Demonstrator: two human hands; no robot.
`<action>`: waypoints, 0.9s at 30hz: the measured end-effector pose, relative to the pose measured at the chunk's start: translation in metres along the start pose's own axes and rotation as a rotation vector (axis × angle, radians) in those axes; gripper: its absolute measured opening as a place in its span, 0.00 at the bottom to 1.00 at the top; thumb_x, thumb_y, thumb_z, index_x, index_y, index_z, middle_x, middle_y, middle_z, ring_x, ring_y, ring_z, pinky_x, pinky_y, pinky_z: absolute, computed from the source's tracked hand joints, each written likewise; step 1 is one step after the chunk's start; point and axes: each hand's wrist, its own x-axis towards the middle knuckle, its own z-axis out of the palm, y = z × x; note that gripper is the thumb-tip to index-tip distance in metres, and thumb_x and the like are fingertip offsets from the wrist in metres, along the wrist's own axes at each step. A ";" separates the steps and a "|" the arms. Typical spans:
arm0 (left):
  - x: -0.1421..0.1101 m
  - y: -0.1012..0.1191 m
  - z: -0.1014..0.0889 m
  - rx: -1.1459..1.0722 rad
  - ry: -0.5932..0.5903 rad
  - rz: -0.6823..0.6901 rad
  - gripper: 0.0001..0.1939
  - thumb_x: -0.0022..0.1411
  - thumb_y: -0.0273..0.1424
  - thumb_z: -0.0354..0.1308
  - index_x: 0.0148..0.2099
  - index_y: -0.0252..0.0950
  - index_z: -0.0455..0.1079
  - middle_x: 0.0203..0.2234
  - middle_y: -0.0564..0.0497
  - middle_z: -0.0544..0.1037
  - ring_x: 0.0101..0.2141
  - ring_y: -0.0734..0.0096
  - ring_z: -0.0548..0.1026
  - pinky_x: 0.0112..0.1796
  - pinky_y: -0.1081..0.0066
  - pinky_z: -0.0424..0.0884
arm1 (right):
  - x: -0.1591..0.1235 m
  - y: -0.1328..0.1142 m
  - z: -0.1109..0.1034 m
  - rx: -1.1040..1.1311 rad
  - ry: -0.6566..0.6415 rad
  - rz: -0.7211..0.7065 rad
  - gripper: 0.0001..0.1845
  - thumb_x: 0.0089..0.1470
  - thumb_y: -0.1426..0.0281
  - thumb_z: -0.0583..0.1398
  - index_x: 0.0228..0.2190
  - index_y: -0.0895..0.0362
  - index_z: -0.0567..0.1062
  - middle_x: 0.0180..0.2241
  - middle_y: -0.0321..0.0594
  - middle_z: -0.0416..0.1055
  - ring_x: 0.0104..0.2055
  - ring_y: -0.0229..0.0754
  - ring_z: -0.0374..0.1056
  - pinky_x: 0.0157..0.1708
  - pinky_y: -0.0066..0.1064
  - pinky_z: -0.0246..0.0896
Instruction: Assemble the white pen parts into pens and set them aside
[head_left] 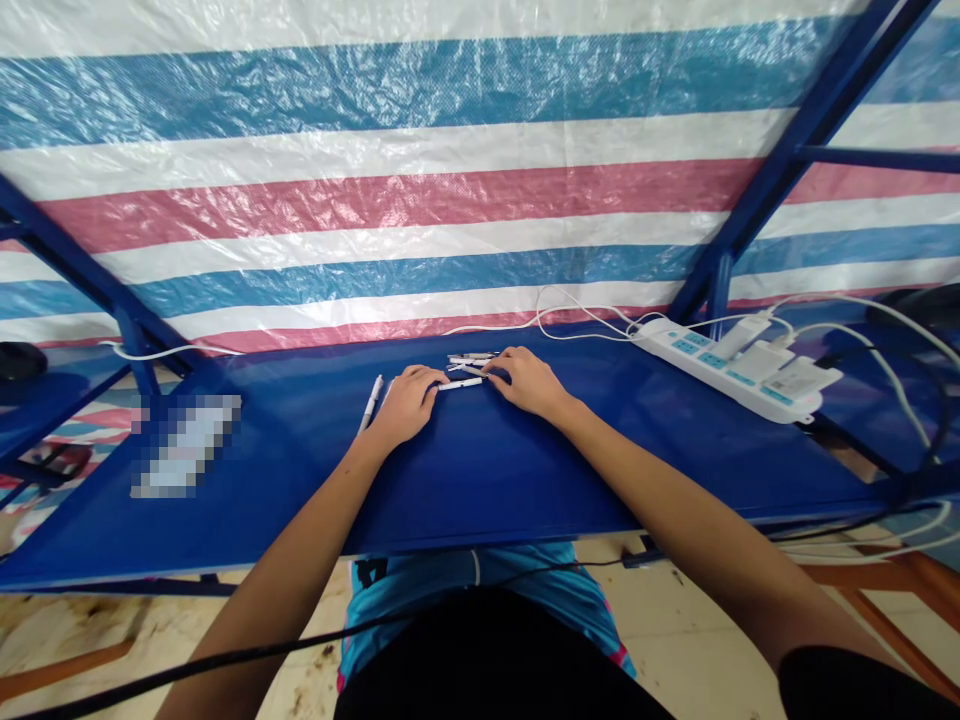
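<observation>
A white pen [460, 384] lies crosswise between my two hands, close above the blue tabletop. Its left end is at the fingertips of my left hand [409, 408], whose fingers are bent and closed on it. My right hand [531, 381] has thumb and fingers pinched at the pen's other end. Just behind this pen, several more white pens [471, 359] lie in a loose bunch, partly covered by my right fingers. One separate white pen [370, 402] rests at a slant to the left of my left hand, and something thin beside it is mostly hidden.
The blue table [480, 470] has a white power strip [724, 370] with plugged-in chargers at its right. White cables [577, 318] run along the back edge. A blurred-out pale item [187, 447] lies at left. Behind hangs a striped plastic sheet [420, 210] between blue metal posts.
</observation>
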 end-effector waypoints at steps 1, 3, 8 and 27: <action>0.000 0.000 0.000 -0.004 0.000 0.000 0.17 0.68 0.25 0.47 0.49 0.41 0.76 0.48 0.47 0.83 0.55 0.54 0.74 0.59 0.50 0.71 | 0.000 0.000 -0.001 -0.002 -0.001 0.008 0.15 0.67 0.69 0.59 0.50 0.49 0.82 0.47 0.46 0.76 0.53 0.50 0.70 0.53 0.38 0.67; 0.000 0.002 -0.001 -0.011 0.003 0.001 0.16 0.68 0.26 0.48 0.48 0.41 0.76 0.48 0.47 0.83 0.54 0.54 0.75 0.59 0.50 0.71 | 0.000 -0.001 -0.002 -0.003 -0.009 0.028 0.14 0.66 0.70 0.59 0.48 0.49 0.82 0.46 0.46 0.76 0.53 0.50 0.70 0.53 0.38 0.67; 0.000 0.004 -0.001 -0.025 0.010 0.009 0.10 0.68 0.31 0.52 0.44 0.41 0.76 0.46 0.46 0.82 0.53 0.53 0.75 0.59 0.49 0.70 | 0.000 -0.005 -0.004 0.017 -0.015 0.055 0.13 0.65 0.71 0.61 0.48 0.52 0.81 0.45 0.46 0.77 0.52 0.50 0.72 0.52 0.37 0.68; 0.000 0.001 0.001 -0.049 0.017 0.046 0.08 0.67 0.29 0.54 0.41 0.41 0.75 0.44 0.46 0.83 0.51 0.53 0.77 0.57 0.49 0.72 | 0.005 0.000 0.002 0.143 -0.026 0.046 0.13 0.61 0.78 0.61 0.43 0.53 0.82 0.38 0.41 0.79 0.40 0.43 0.74 0.41 0.31 0.67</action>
